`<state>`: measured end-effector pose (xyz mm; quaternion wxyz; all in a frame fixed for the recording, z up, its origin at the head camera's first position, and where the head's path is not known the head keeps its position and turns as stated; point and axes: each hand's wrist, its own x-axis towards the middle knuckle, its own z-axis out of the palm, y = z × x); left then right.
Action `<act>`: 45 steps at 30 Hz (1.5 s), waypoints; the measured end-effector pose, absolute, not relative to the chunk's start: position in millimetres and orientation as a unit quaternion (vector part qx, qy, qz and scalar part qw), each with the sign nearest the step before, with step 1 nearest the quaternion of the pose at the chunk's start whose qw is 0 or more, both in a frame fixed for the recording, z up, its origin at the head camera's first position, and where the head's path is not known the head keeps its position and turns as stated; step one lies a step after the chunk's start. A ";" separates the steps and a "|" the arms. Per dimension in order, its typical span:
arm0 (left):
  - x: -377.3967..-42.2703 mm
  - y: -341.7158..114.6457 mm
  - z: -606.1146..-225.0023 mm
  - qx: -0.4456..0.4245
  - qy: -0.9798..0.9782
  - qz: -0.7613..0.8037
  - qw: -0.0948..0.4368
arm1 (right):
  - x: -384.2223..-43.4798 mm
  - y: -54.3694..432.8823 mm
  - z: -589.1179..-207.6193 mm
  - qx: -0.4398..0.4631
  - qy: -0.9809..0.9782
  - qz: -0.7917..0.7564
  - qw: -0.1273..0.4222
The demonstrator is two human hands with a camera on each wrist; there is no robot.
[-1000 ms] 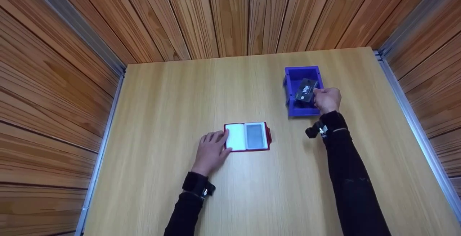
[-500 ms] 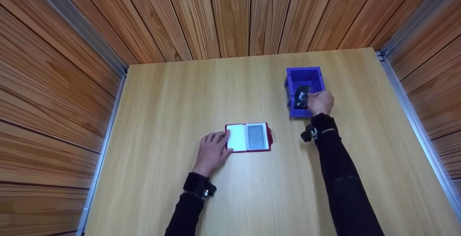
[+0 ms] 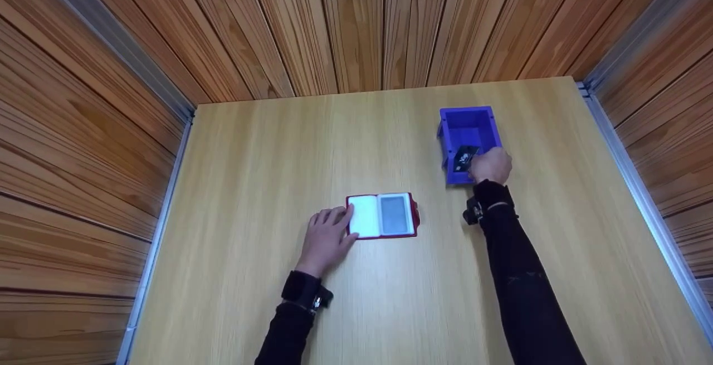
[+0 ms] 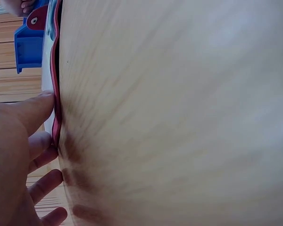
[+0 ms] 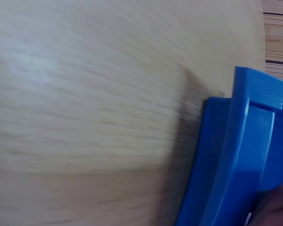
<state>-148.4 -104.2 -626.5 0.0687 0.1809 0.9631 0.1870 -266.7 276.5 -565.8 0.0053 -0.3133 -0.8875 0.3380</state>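
A small red card holder (image 3: 381, 237) lies spread open on the table, with a white left side and a clear sleeve on the right. My left hand (image 3: 326, 242) rests at its left edge, thumb and forefinger touching the cover; the left wrist view has the thumb on the red edge (image 4: 56, 103). Over the near end of a blue-purple bin (image 3: 468, 112), my right hand (image 3: 491, 165) pinches a black card (image 3: 464, 158) marked "VIP". The card is tilted inside the bin, and the hand hides its right part. In the right wrist view only a bit of that hand shows beside the bin wall.
The light wood table (image 3: 267, 159) is bounded by wood-plank walls (image 3: 356, 30) at the back and sides. Metal rails (image 3: 153, 248) run along its left and right edges. Bare tabletop lies between the card holder and the bin.
My right hand has moved left and nearer to me, bringing the black card lower and toward the bin's near end. The left hand and the card holder have stayed in place.
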 end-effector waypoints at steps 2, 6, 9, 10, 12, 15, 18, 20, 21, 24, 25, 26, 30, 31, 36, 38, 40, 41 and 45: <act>-147.7 -104.3 -627.3 0.181 0.962 0.190 0.069 | -266.2 275.5 -567.6 -0.310 -0.893 0.326 0.004; -147.1 -104.3 -627.6 0.179 0.962 0.191 0.074 | -266.3 274.9 -568.4 -0.293 -0.907 0.303 -0.002; -147.3 -104.5 -627.4 0.179 0.962 0.191 0.076 | -266.2 275.2 -568.5 -0.289 -0.910 0.298 -0.007; -147.6 -104.6 -627.3 0.179 0.962 0.191 0.077 | -266.2 275.6 -568.9 -0.290 -0.909 0.298 -0.008; -148.0 -105.0 -627.1 0.180 0.962 0.189 0.077 | -265.0 275.4 -569.0 -0.293 -0.908 0.300 -0.004; -148.2 -105.8 -627.1 0.182 0.962 0.190 0.075 | -262.9 274.5 -570.1 -0.295 -0.903 0.314 0.007; -148.1 -105.5 -627.1 0.183 0.962 0.187 0.074 | -258.9 274.0 -570.2 -0.297 -0.892 0.342 0.018; -147.8 -105.4 -627.2 0.183 0.962 0.187 0.073 | -256.2 273.4 -570.2 -0.295 -0.883 0.364 0.027; -147.7 -105.3 -627.3 0.183 0.962 0.187 0.073 | -255.2 272.9 -569.9 -0.290 -0.881 0.371 0.038; -147.9 -105.2 -627.9 0.183 0.962 0.189 0.073 | -253.0 269.2 -566.6 -0.255 -0.880 0.391 0.082; -148.0 -105.2 -628.0 0.182 0.962 0.189 0.074 | -252.3 266.7 -565.0 -0.234 -0.882 0.397 0.102; -147.9 -105.3 -628.2 0.183 0.962 0.190 0.072 | -251.5 263.1 -563.0 -0.208 -0.883 0.404 0.119; -148.5 -106.1 -628.4 0.178 0.963 0.190 0.070 | -242.9 240.4 -555.3 -0.078 -0.890 0.431 0.127; -148.5 -106.6 -628.3 0.176 0.963 0.191 0.069 | -239.7 233.2 -554.6 -0.045 -0.893 0.434 0.112; -148.2 -107.3 -628.3 0.174 0.962 0.196 0.073 | -221.6 200.1 -560.5 0.061 -0.905 0.420 0.003; -148.4 -106.6 -628.2 0.177 0.961 0.197 0.074 | -215.3 190.3 -565.5 0.089 -0.911 0.403 -0.028; -148.6 -105.8 -627.7 0.178 0.961 0.198 0.075 | -209.4 182.5 -570.4 0.117 -0.916 0.380 -0.053; -148.7 -105.7 -627.5 0.178 0.961 0.198 0.076 | -207.0 179.2 -572.7 0.132 -0.920 0.365 -0.063; -149.2 -105.8 -626.3 0.177 0.961 0.196 0.076 | -198.4 171.4 -580.2 0.180 -0.933 0.299 -0.095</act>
